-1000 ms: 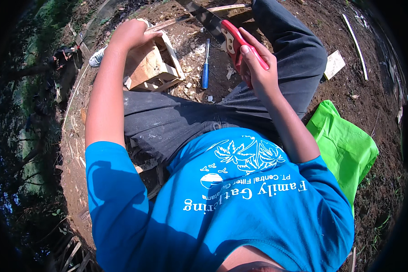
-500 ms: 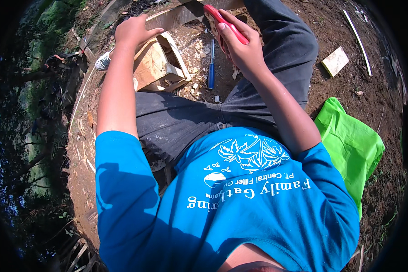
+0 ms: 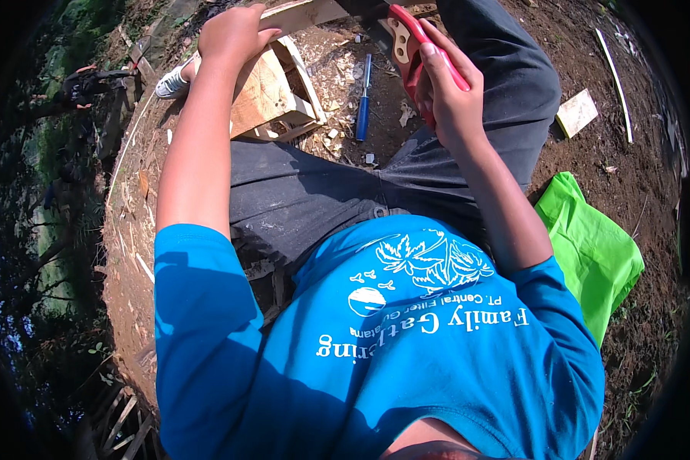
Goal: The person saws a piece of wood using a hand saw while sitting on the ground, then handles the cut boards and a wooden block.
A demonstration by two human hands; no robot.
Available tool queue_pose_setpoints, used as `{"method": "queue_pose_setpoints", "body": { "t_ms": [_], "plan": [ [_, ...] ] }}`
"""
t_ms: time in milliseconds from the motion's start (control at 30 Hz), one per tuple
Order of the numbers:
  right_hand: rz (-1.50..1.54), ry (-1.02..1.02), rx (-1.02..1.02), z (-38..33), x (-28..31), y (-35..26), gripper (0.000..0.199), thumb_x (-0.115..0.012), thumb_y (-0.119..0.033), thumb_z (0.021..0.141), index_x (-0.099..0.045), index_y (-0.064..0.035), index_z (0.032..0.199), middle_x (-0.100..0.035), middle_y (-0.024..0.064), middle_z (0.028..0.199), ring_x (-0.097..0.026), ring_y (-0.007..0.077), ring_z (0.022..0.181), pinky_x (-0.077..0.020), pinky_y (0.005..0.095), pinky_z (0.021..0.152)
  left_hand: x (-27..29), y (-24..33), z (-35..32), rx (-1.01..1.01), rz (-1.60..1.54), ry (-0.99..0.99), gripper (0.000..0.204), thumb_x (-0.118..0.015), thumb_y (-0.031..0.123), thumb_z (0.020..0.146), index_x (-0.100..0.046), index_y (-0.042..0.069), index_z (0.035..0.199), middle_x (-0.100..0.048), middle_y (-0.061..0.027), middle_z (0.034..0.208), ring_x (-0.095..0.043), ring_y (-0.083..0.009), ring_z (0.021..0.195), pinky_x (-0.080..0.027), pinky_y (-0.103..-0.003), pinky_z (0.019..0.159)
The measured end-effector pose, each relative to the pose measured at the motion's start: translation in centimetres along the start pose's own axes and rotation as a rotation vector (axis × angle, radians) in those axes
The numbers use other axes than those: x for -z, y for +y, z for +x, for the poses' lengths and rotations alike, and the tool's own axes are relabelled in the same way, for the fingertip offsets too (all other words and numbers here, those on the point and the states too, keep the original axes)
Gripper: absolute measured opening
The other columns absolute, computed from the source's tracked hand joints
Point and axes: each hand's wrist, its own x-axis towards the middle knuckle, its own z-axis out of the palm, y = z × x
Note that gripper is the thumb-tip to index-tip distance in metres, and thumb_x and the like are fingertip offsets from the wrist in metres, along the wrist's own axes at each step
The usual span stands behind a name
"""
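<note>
My right hand (image 3: 456, 92) is closed around the red handle of a handsaw (image 3: 415, 55). Its dark blade runs up to the left, partly cut off by the top edge, and meets a pale wooden board (image 3: 307, 15). My left hand (image 3: 232, 37) grips that board at its left part, thumb on the near side; its other fingers are mostly hidden. Just below this hand stands a block-like wooden piece (image 3: 262, 96) with an open, hollow end. Between my legs a chisel (image 3: 364, 100) with a blue handle lies on the ground among wood shavings.
My bent right leg (image 3: 498, 84) is close beside the saw. Farther right lie a small wooden offcut (image 3: 576, 113) and a thin pale strip (image 3: 615, 84) on brown soil. A bright green bag (image 3: 590, 245) lies by my right elbow. Dark foliage (image 3: 46, 253) borders the left side.
My right hand has drawn the saw back toward the lower right. The left hand keeps its hold on the board. The whole view has shifted slightly.
</note>
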Motion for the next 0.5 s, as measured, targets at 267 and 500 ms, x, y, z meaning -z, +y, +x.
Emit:
{"method": "queue_pose_setpoints", "body": {
  "t_ms": [267,500],
  "plan": [
    [0.195,-0.053,0.092,6.7,-3.1,3.0,0.042,-0.064,-0.022,0.104,-0.061,-0.0007,0.14,-0.065,-0.0002,0.083,-0.053,0.0034,0.062,-0.0423,0.0196,0.054,0.8,-0.6,1.1,0.008,-0.007,0.0,0.062,-0.072,0.063,0.085,-0.068,0.023,0.132,-0.077,-0.0102,0.107,-0.074,-0.0312,0.097,-0.06,-0.047,0.082],
    [0.037,-0.007,-0.103,-4.2,2.7,-1.8,0.047,-0.052,-0.021,0.109,-0.049,0.0036,0.149,-0.045,-0.0046,0.056,-0.035,0.0022,0.043,-0.0338,0.0215,0.042,2.4,0.1,-0.2,0.028,-0.165,0.077,0.043,-0.084,0.046,0.075,-0.077,0.013,0.102,-0.074,-0.0187,0.09,-0.072,-0.0389,0.088,-0.057,-0.05,0.078]
  ]
}}
